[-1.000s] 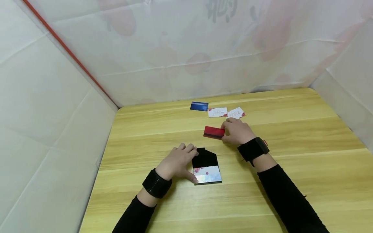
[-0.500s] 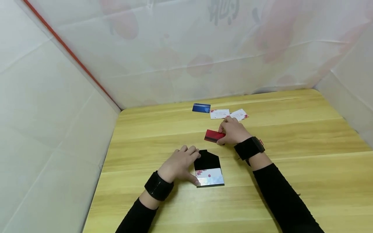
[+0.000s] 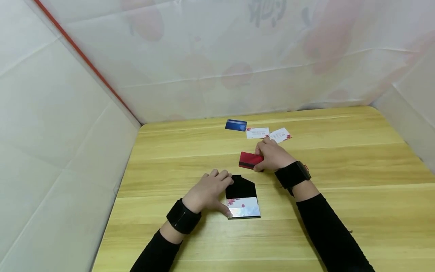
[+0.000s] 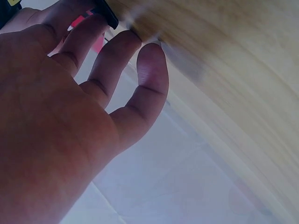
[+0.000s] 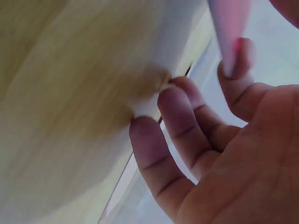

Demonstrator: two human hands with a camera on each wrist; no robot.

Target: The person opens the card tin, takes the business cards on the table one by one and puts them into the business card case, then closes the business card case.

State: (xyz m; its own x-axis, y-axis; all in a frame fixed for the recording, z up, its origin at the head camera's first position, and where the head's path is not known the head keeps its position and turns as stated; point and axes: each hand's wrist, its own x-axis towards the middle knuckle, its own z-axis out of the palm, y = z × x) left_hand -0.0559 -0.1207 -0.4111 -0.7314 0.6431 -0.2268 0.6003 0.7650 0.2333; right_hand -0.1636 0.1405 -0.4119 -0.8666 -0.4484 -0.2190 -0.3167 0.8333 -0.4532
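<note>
My right hand (image 3: 273,155) pinches the right end of a red card with a dark stripe (image 3: 246,159) between thumb and fingers. In the right wrist view this red card (image 5: 233,23) is a pale pink blur at a fingertip, while the other fingers curl towards the tabletop. Nearer to me lies a black card case (image 3: 242,187), its flap laid back. A white business card with pink flowers (image 3: 242,207) shows in its lower part. My left hand (image 3: 207,194) holds the case by its left side, thumb at the near corner and forefinger up by the flap.
Beyond my right hand lie a blue card (image 3: 236,125) and two white flowered business cards, one straight (image 3: 257,133) and one askew (image 3: 280,135). The wood-grain table (image 3: 163,162) ends at a pale cloth wall (image 3: 204,87) behind and at the sides.
My right hand has shifted slightly left, and its thumb and finger now cover more of the red card's right end. The left hand stays on the case. The head view has moved a little.
</note>
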